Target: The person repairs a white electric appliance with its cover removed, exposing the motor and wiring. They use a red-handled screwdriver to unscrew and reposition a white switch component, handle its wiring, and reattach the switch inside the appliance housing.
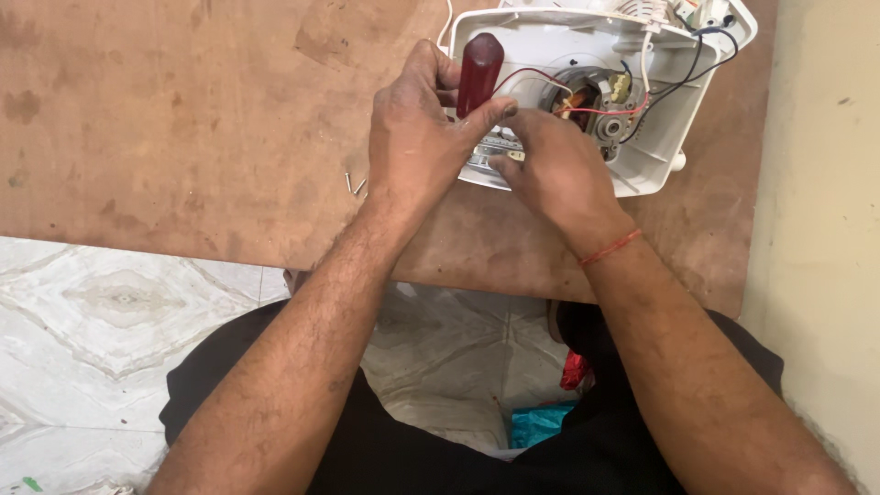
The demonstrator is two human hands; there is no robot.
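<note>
Left hand (417, 137) gripping red screwdriver (478, 71) w/ right hand (550, 170) pinching something small I can't make out, inside opened white housing (655, 156); two screws (354, 183) lying out at 9 o'clock, motor (587, 99) showing, wiring undone.

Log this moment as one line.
left hand: holds red-handled screwdriver | right hand: on white housing | loose screws: on board

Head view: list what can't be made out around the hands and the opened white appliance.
- Screwdriver: only the red handle shows; the left hand covers shaft and tip.
- White appliance housing: its far end is cut off by the top edge.
- The spot being worked on: hidden under the right hand.
- Loose screws on the wooden board: too small to tell their type.
</note>
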